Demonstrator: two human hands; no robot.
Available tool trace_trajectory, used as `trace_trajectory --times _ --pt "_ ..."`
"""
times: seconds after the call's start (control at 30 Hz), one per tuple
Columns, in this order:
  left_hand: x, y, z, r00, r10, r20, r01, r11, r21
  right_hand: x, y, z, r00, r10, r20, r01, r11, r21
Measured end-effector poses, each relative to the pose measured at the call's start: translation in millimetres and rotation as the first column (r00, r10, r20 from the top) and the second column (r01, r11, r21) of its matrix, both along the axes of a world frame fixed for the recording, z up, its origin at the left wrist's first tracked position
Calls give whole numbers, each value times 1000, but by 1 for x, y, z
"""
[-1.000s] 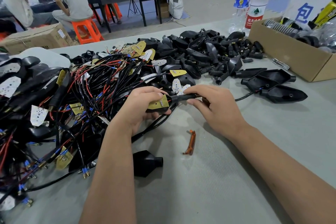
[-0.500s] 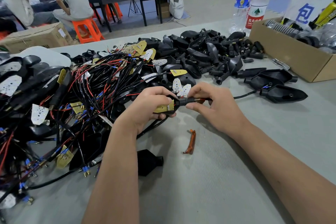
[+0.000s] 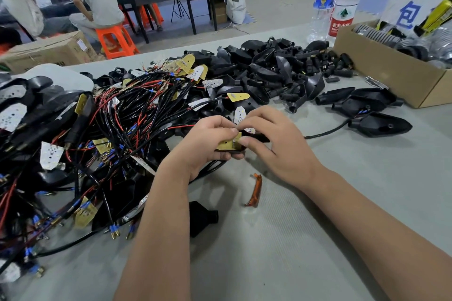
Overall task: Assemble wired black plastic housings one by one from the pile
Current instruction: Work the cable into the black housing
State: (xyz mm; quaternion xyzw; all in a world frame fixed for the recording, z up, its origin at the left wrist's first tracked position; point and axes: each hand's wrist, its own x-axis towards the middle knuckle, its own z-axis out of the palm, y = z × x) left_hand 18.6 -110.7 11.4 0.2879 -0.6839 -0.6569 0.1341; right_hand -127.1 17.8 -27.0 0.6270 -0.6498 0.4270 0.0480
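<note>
Head view, left hand: the left hand (image 3: 204, 144) is seen at frame centre, fingers curled round a black housing (image 3: 230, 150) with a yellow board (image 3: 228, 144) seated on top.
Head view, right hand: the right hand (image 3: 278, 144) is closed at the housing's right end, fingertips pinching at the board edge and black stem.
Head view, cable: a black cable (image 3: 325, 131) is seen running from behind the right hand toward the finished housings (image 3: 381, 124) at centre right.
Head view, supply: the wired pile (image 3: 110, 129) is spread over the left half; empty shells (image 3: 269, 68) are heaped at upper centre.
Head view, loose parts: an orange lens (image 3: 255, 189) and a black cap (image 3: 201, 217) are lying below the hands.
Step in hand: judged to be seating of the board in the housing.
Next move: firm pressing home is judged necessary, wires kept unpinched.
</note>
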Motion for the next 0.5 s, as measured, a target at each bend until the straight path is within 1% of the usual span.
trace_trajectory --times 0.1,0.2,0.3,0.4,0.43,0.5 --pt "0 3 2 999 -33 -8 33 999 10 2 -1 0 1000 12 -6 -12 1000 16" --pt "3 4 6 996 -85 -16 86 996 25 -1 1 0 999 19 29 -18 999 -35" --pt "0 6 8 999 -29 28 26 996 83 0 1 0 1000 12 27 -9 996 -83" --pt "-2 8 8 999 31 36 -37 986 163 0 1 0 1000 14 18 -12 994 -109" --pt "-2 9 8 999 36 38 -42 982 184 0 1 0 1000 12 16 -10 992 -122" --pt "0 8 8 998 28 57 -38 983 180 2 2 1 1000 -4 4 4 989 -149"
